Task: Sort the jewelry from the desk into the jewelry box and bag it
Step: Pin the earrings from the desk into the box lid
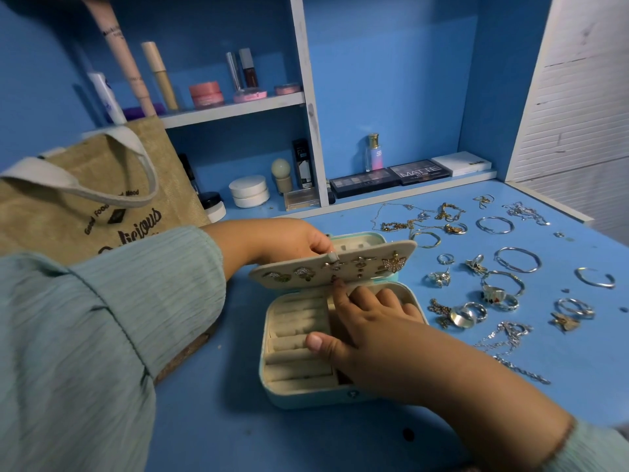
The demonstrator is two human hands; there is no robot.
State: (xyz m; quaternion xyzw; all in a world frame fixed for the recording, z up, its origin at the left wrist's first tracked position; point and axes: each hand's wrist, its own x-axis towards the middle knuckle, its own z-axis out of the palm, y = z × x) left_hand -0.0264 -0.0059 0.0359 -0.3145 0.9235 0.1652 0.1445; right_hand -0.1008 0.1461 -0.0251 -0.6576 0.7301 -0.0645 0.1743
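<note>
jute bag [102, 199] left of jewelry box [306, 393], rings [476, 311] right.

Blue wall [391, 80], white-edged shelves [235, 109] and a blue desk [238, 437].

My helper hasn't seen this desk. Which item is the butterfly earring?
Find the open jewelry box mid-desk. The left hand holds its beige flap, which is studded with earrings. The butterfly earring sits at the flap's right end, the largest and sparkliest.

Ribbed pale-green sleeves [102, 318] cover both forearms.
</note>
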